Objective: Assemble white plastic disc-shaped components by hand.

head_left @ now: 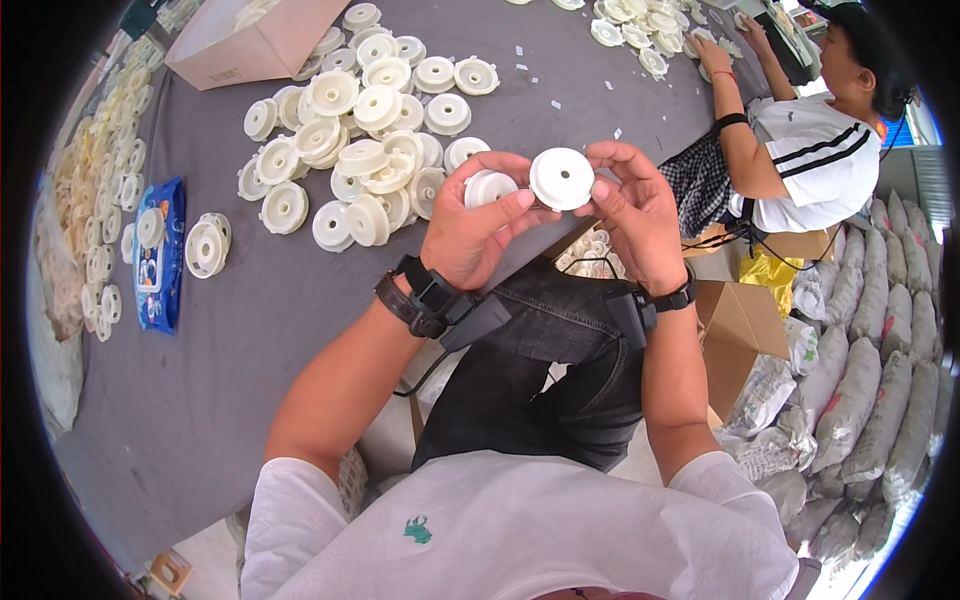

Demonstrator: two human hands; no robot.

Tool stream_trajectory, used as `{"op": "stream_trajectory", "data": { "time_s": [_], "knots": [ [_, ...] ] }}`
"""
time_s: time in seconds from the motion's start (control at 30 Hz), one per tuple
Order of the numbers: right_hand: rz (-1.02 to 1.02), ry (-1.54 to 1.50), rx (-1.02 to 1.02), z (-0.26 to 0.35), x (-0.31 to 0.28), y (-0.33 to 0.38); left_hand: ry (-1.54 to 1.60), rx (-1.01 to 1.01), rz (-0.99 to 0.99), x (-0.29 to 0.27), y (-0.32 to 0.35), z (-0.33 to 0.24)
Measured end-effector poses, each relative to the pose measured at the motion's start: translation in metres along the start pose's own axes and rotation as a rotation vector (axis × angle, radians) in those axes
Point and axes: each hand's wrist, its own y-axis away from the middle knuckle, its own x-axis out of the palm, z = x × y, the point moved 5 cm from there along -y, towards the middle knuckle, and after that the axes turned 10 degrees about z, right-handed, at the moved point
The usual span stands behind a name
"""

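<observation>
My left hand (478,215) is closed on a white round plastic part (488,187), its thumb lying across the front. Beside it my right hand (638,210) pinches a second white plastic disc (561,179) by its right edge; this disc has a small dark centre hole. The two parts are held close together above the table's near edge, over my lap. Just beyond my left hand lies a heap of similar white plastic discs (378,107), stepped and flanged, some stacked on others.
A blue wipes packet (160,255) and a single flanged disc (208,246) lie on the grey-covered table (270,350). A pale carton (250,45) stands at the back left. At right are a co-worker (800,150), an open cardboard box (740,335) and stacked grey sacks (865,390).
</observation>
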Motion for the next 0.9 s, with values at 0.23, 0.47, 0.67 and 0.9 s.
{"op": "stream_trajectory", "data": {
  "time_s": [0.23,0.47,0.67,0.9],
  "knots": [
    [0.004,-0.057,0.034,0.0021,0.0023,0.0015,-0.014,-0.004,0.005,-0.003,-0.0006,0.0011],
    [0.032,-0.139,-0.014,0.0005,-0.0023,0.0015,0.02,0.023,-0.022,-0.0054,-0.0014,0.0017],
    [0.034,-0.156,-0.018,0.0016,-0.0021,0.004,0.015,0.031,-0.02,-0.0023,0.0,0.0012],
    [-0.014,0.009,0.028,0.0059,-0.0055,0.0088,-0.089,-0.039,0.029,0.0001,0.0002,0.0084]
  ]
}}
